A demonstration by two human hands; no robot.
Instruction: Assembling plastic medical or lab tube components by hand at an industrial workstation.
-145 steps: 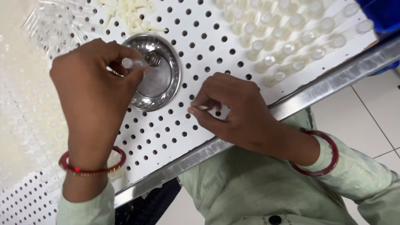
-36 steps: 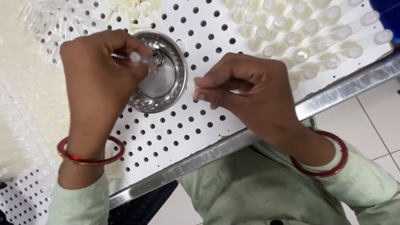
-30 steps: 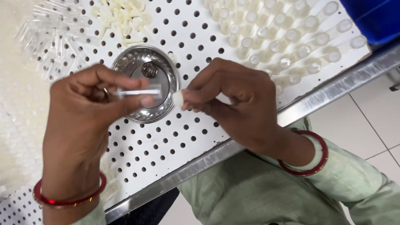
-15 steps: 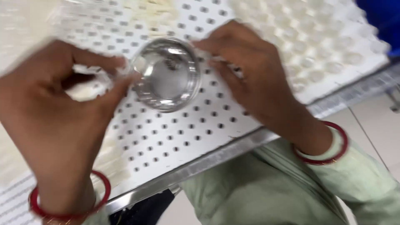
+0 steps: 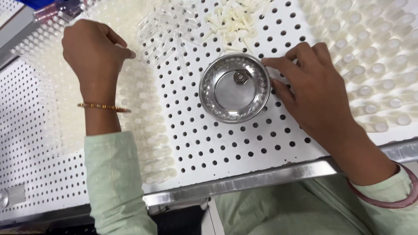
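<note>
Two bare hands work over a white perforated board (image 5: 217,143) edged at 6 o'clock by a metal rail (image 5: 261,178). At the centre sits a small steel bowl (image 5: 234,87), upright, holding a single small metal nut (image 5: 240,77) near its middle; the bowl seems to serve as a catch dish that keeps small parts from dropping through the holes.

The right hand (image 5: 313,91) lies at 3 o'clock of the bowl, fingers loosely curled, fingertips (image 5: 270,63) touching the rim as if steadying it. Whether anything is pinched beneath them cannot be told.

The left hand (image 5: 93,56) reaches to 10 o'clock, fingers drawn together and pointing toward a loose heap of clear plastic tubes (image 5: 167,26). The fingertips are just beside the heap; a grasped piece, if any, is hidden. A thin bangle (image 5: 103,106) circles this wrist, and a red bangle (image 5: 407,196) the other.

At 12 o'clock of the bowl lies a pile of small cream plastic plugs (image 5: 230,21), near the tubes, so both kinds of part are within equal reach. At 2 to 3 o'clock, rows of capped tubes (image 5: 379,74) stand upright in the board's holes, which hold them in order. More standing tubes (image 5: 148,130) form a band at 8 to 9 o'clock, beside the left forearm.
</note>
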